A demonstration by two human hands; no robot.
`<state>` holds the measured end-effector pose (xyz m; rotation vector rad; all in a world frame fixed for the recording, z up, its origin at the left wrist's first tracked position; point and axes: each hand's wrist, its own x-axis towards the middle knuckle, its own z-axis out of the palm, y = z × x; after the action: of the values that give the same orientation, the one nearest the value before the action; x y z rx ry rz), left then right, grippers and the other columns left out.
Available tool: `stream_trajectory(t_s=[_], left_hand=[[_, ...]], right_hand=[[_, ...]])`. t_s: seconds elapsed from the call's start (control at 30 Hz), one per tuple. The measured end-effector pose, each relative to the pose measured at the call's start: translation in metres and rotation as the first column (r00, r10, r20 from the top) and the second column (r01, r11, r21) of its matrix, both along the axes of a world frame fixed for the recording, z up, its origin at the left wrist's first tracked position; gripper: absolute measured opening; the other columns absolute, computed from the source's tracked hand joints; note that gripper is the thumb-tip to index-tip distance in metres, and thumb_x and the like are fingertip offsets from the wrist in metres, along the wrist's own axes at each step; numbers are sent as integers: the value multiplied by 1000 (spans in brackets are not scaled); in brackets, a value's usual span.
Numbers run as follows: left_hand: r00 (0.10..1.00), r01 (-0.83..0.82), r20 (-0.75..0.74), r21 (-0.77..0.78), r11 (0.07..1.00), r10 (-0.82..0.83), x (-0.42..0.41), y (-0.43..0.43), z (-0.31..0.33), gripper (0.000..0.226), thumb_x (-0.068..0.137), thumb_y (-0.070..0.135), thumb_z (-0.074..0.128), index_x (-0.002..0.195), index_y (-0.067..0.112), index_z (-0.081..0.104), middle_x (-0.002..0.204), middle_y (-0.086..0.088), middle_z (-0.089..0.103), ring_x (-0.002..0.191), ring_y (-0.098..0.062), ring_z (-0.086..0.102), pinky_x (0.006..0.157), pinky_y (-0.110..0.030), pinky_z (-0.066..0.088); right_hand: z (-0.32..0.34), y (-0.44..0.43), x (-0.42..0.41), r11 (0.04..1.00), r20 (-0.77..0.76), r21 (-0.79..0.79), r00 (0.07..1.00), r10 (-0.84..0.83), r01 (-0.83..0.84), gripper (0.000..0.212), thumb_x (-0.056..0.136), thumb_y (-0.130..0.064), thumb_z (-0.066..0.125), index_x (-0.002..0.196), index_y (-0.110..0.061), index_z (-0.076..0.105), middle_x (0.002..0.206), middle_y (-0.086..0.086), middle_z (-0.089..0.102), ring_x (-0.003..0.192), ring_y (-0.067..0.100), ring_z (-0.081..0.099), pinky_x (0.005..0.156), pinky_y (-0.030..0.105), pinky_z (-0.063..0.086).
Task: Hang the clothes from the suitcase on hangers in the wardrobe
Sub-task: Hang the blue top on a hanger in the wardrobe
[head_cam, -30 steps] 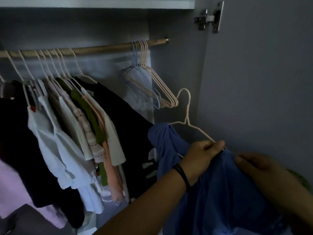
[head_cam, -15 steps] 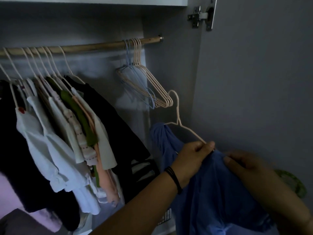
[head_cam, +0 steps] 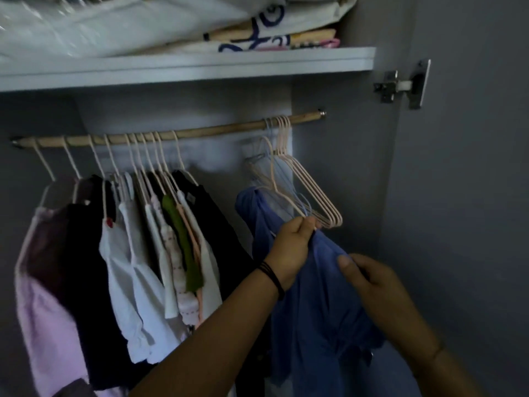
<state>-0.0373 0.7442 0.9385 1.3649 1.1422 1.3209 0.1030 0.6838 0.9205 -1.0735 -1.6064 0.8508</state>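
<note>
A soft, crumpled blue cotton garment (head_cam: 320, 282) droops in loose folds at the right end of the wardrobe, below a round wooden rail (head_cam: 171, 135) that runs under a flat white shelf (head_cam: 186, 68). The left hand (head_cam: 292, 247), with thin black bands at the wrist, is closed in a fist on the garment's upper edge together with the thin pale wire hanger (head_cam: 273, 179) it sits on; the hanger's hook rises toward the rail, but whether it rests on it cannot be told. The right hand (head_cam: 369, 279) pinches the blue cloth lower and to the right, thumb pressed on the fabric. Just above the left hand's knuckles hangs a bunch of empty slim pink and blue hangers (head_cam: 312, 187). Further left along the rail hang white, green, peach, black and pale pink clothes (head_cam: 143, 253), packed close. On the shelf lie glossy plastic-wrapped bundles (head_cam: 114, 21) and folded printed cloth (head_cam: 272, 38). A metal hinge (head_cam: 400, 85) sits on the grey door.
</note>
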Motion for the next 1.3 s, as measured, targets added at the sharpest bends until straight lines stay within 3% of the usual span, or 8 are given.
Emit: stream_trajectory(t_s=[0.07,0.23,0.5,0.67,0.8,1.0,1.13,1.3], left_hand=[[999,-30,16,20,999,30,-14,18,14,35,101,28,40,68,18,48,68,0,51,69,-14,49,74,-31,42],[988,-132,83,48,990,128,-46,61,57,35,102,23,36,73,17,56,78,-3,56,75,-15,52,86,-35,46],[944,-324,36,-97,941,329,-111,115,74,33,102,26,38,119,4,55,108,-10,59,103,-26,54,98,-34,43],[913,-391,37,-211,896,407,-145,128,52,29,100,22,42,111,0,58,101,-18,61,95,-31,57,94,-37,47],[912,-391,46,-208,897,408,-153,128,36,32,100,20,41,110,-4,60,105,-21,61,98,-31,57,93,-37,47],[925,-374,-90,-46,926,369,-146,102,27,20,101,21,41,96,7,55,98,-14,58,92,-24,55,80,-29,46],[887,-438,-138,55,897,441,-145,78,19,9,99,22,45,92,19,49,97,-6,52,95,-18,50,92,-35,43],[838,-519,-106,142,843,535,-143,19,13,32,97,15,50,127,4,50,121,-7,54,114,-20,52,105,-38,42]], right_hand=[[4,18,-15,999,-73,29,997,36,-34,70,81,-66,48,83,3,60,78,25,59,65,18,54,61,35,44],[36,71,-61,995,-201,70,976,87,-74,31,98,-30,43,82,-14,64,75,-1,65,70,3,59,65,18,47],[47,140,-133,989,-216,20,965,149,-148,41,101,-26,38,103,6,63,103,23,66,94,28,64,86,38,50],[34,159,-157,977,-208,-69,960,186,-204,36,100,-29,39,77,-16,64,77,0,63,73,10,57,62,12,45],[19,166,-165,970,-179,-94,962,207,-226,38,100,-29,39,76,-13,63,73,1,62,69,8,54,56,7,43],[4,168,-168,981,-53,-30,980,191,-193,36,97,-37,43,73,-13,54,73,5,57,71,14,54,65,25,44],[3,164,-170,991,58,83,993,105,-110,38,89,-52,48,108,-20,56,112,5,54,103,18,54,93,40,45],[9,131,-171,956,13,292,1000,-16,11,39,90,-28,55,127,-18,49,130,6,47,121,24,45,103,48,38]])
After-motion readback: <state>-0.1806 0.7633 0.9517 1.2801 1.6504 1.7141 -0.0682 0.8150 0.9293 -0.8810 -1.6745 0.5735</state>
